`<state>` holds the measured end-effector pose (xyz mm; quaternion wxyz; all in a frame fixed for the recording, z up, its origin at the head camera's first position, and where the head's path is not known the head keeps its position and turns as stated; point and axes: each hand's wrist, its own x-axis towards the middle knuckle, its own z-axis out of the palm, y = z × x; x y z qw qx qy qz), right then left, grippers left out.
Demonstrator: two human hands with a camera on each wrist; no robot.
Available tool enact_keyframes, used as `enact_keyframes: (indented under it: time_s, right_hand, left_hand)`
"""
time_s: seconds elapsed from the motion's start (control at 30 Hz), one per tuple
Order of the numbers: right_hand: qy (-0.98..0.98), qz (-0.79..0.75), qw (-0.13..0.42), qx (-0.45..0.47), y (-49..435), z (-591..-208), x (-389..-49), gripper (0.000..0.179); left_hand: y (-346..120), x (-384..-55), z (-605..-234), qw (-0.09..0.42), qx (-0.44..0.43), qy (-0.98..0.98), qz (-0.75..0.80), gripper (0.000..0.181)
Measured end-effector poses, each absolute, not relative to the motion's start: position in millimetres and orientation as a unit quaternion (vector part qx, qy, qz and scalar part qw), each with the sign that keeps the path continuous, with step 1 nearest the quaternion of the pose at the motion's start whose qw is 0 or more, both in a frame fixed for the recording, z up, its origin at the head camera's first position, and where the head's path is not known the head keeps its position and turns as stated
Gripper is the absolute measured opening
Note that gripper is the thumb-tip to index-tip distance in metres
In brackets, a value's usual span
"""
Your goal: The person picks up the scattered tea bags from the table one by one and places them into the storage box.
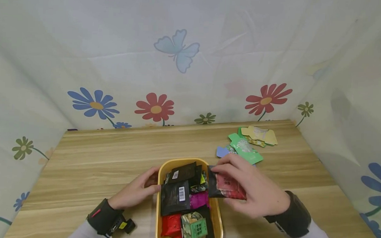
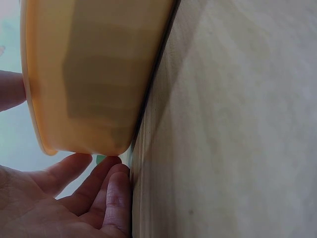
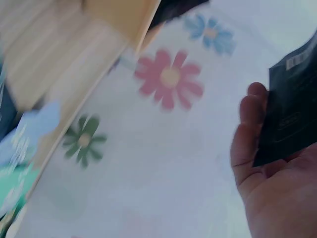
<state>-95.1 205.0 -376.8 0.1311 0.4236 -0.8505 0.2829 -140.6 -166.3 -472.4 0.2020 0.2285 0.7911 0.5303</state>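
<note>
My right hand (image 1: 251,187) pinches a black-and-red packet (image 1: 227,186) beside the right rim of a yellow bin (image 1: 218,225). The packet's dark back (image 3: 292,104) shows in the right wrist view, with a white barcode. Inside the bin lie several packets: black ones with barcodes, such as this black packet (image 1: 176,199), a magenta packet (image 1: 199,200), a red packet (image 1: 171,225) and a patterned packet (image 1: 194,228) with a green label. My left hand (image 1: 137,189) rests against the bin's left side, thumb at the rim and loosely bent fingers (image 2: 117,198) touching the outer wall.
Behind my right hand, several flat packets lie on the wooden table (image 1: 113,158): a green packet (image 1: 246,149), a yellow packet (image 1: 260,134) and a partly covered blue packet (image 1: 222,151). A flower-printed curtain (image 1: 210,84) encloses the table's back and sides.
</note>
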Motion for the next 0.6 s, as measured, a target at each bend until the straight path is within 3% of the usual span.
enact_keyframes:
  time_s: [0.37, 0.6]
  right_hand:
    - [-0.824, 0.268, 0.058, 0.495, 163, -382, -60, 0.069]
    - [-0.818, 0.266, 0.06, 0.506, 153, -386, -52, 0.065]
  left_hand:
    - [-166, -141, -473, 0.204, 0.224, 0.792, 0.53, 0.062]
    - [-167, -142, -475, 0.204, 0.223, 0.793, 0.529, 0.062]
